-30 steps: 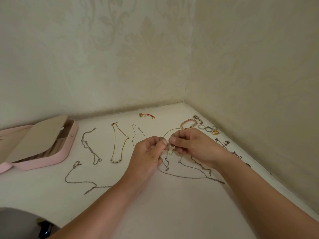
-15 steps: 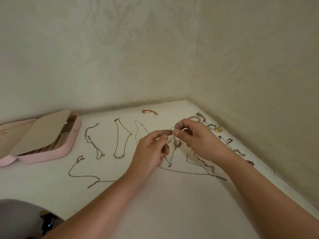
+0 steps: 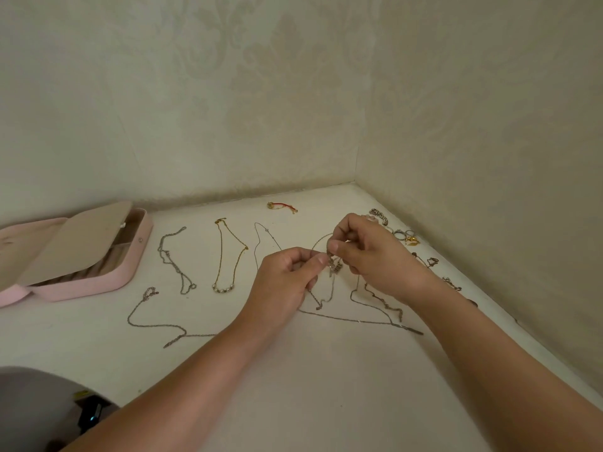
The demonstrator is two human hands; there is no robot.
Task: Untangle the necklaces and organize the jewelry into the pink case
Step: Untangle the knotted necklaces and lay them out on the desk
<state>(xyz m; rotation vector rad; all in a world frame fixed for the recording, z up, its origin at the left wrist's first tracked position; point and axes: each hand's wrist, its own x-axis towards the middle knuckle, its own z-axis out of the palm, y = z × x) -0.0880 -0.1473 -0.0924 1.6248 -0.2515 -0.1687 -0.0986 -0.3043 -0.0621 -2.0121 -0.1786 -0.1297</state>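
Item in hand: tangled necklaces (image 3: 334,266), a small knot of thin silver chains held just above the counter (image 3: 326,393), toward its back right corner. Left hand (image 3: 287,282): thumb and forefinger pinched narrow on the knot's left side, other fingers curled. Right hand (image 3: 375,256): fingertips pinched on the same knot from above and from the right. Loose ends: several strands hang from the knot onto the counter, and the longest chain (image 3: 359,321) trails toward the front right. Laid out singly, well apart, toward the back left: silver necklace (image 3: 173,259), gold necklace (image 3: 228,256) with pale beads, fine chain (image 3: 266,236). A further long silver chain (image 3: 153,324) lies nearer the front. Destination: pink case (image 3: 98,285), open at the left edge with its beige flap (image 3: 75,243) raised; its contents cannot be made out. Back edge: red cord bracelet (image 3: 282,207). Right edge: beaded bracelet (image 3: 378,216), rings (image 3: 404,236), and small pieces too fine to name. Risks, as judged: pulling the two pinches apart would tighten the knot or snap a fine link. The forearms lie over the trailing strands, so a drag could loop them again or sweep the rings off the right edge.
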